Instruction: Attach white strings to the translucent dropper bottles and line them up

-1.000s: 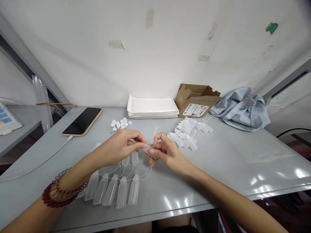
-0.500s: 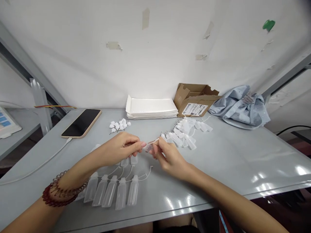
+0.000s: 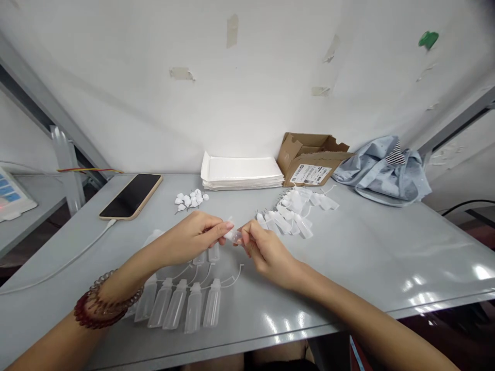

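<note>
Both hands meet above the middle of the grey table (image 3: 348, 257). My left hand (image 3: 193, 237) pinches one end of a small translucent plastic bottle (image 3: 233, 235), and my right hand (image 3: 263, 247) grips its other end with closed fingers. Just below the hands lies a row of several translucent squeeze bottles (image 3: 181, 306) with capped tips and thin tethers. A pile of similar small bottles (image 3: 296, 214) lies to the right of the hands. A cluster of small white caps (image 3: 190, 199) sits behind the left hand.
A phone (image 3: 130, 196) on a white charging cable lies at the back left. Against the wall are a stack of white padded envelopes (image 3: 242, 172), an open cardboard box (image 3: 311, 159) and a crumpled blue cloth (image 3: 386, 172). A side shelf stands at the left.
The right hand rose and turned the small bottle, bringing it tip-first against the left fingertips. The hands have drawn closer together; the rest of the table is unchanged.
</note>
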